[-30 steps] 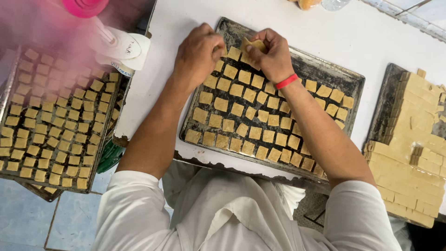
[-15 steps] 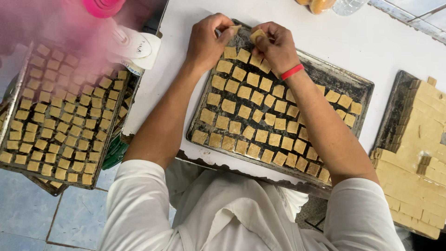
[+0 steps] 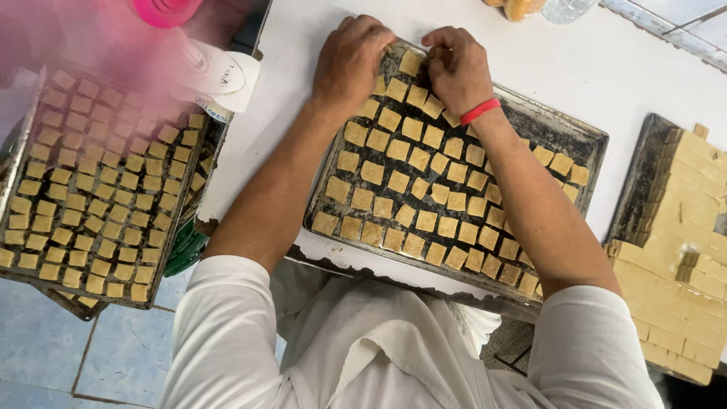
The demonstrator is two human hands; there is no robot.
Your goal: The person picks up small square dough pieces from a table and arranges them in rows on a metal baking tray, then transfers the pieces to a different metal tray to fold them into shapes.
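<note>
My left hand (image 3: pixel 350 62) rested curled on the far corner of the dark baking tray (image 3: pixel 583 140) on the white table (image 3: pixel 318 38). My right hand (image 3: pixel 457 67) pinched a dough square (image 3: pixel 413 64) there; the left grip's contents I couldn't tell.

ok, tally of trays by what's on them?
Dark tray of spaced dough squares, under the left hand and right hand: 1
Tray fully filled with squares: 1
Tray of stacked dough slabs: 1
Total: 3
</note>
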